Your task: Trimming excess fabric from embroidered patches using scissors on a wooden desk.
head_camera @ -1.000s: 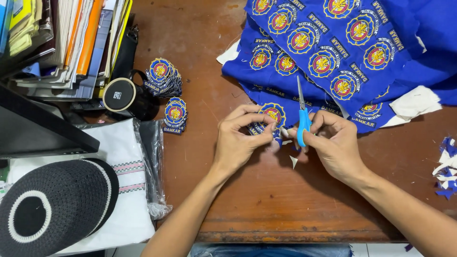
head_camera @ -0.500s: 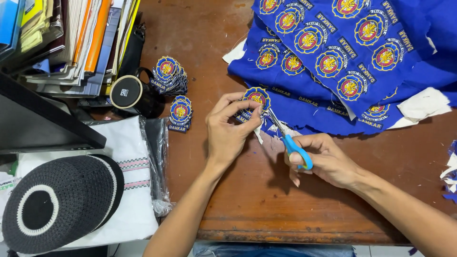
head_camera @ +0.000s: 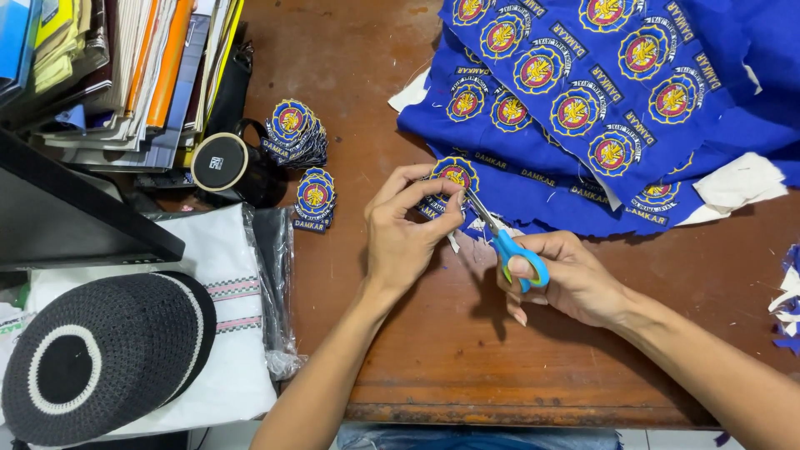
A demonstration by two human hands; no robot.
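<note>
My left hand (head_camera: 406, 225) pinches a round blue embroidered patch (head_camera: 452, 174) between thumb and fingers, just above the wooden table (head_camera: 467, 350). My right hand (head_camera: 567, 279) grips small scissors with blue handles (head_camera: 510, 246); their blades point up-left and meet the patch's lower right edge. Small white and blue fabric scraps (head_camera: 467, 233) lie under the hands. A large blue cloth sheet (head_camera: 608, 100) covered with several more uncut round patches is spread at the back right.
Two small piles of cut patches (head_camera: 304, 158) sit left of my hands beside a black mug (head_camera: 229, 167). Books and folders (head_camera: 125, 67) stand at the back left. A black-and-white knitted cap (head_camera: 92, 358) rests on bagged white cloth (head_camera: 237, 333). Scraps (head_camera: 787, 308) lie at the right edge.
The scissors have swung from upright to slanting up-left against the patch. My left hand has lifted and turned the patch, whose face now shows.
</note>
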